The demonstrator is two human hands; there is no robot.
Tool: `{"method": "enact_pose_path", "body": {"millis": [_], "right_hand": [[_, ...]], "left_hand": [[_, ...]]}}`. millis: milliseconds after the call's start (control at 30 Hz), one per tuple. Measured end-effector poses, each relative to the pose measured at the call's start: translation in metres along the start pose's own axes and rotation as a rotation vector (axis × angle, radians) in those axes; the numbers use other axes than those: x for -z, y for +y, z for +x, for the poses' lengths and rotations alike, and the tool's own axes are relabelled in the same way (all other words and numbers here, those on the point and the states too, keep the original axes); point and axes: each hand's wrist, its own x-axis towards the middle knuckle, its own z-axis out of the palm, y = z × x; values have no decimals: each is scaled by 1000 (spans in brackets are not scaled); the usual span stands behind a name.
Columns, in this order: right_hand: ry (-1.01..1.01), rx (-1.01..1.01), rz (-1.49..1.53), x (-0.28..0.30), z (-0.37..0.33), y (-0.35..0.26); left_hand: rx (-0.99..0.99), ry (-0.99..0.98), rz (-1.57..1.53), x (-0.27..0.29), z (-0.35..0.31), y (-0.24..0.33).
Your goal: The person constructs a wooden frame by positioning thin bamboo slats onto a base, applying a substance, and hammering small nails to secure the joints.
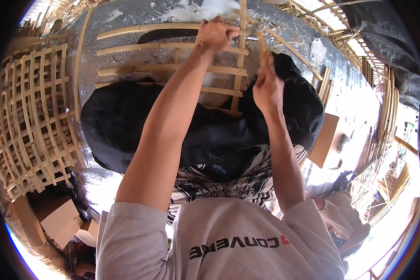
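Note:
A frame of pale bamboo slats (172, 70) lies in front of me, several crosswise slats meeting one upright strip (241, 56) on the right. My left hand (215, 35) is closed over the farthest slat, close to where it crosses the strip. Whether a nail sits between its fingers is too small to tell. In my right hand (269, 88) is the wooden handle of a hammer (264, 49), blurred by motion. The hammer's head is up beside the top crossing, just right of my left fingers. Black cloth (210, 135) covers my bent legs under the frame's near side.
Shiny silver sheeting (112, 18) spreads over the floor. A woven bamboo lattice (35, 121) stands at the left, with open cardboard boxes (63, 224) below it. Bundled bamboo strips (382, 121) and a cardboard piece (324, 140) are at the right. Another person (343, 214) sits at the lower right.

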Motion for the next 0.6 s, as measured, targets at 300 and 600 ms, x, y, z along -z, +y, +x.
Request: {"method": "enact_pose_path", "body": {"millis": [300, 600], "right_hand": [[158, -41, 144, -3, 2, -14], [205, -104, 154, 5, 14, -28]], "left_hand": [[48, -35, 38, 9, -2, -1], [84, -50, 60, 11, -5, -6]]}}
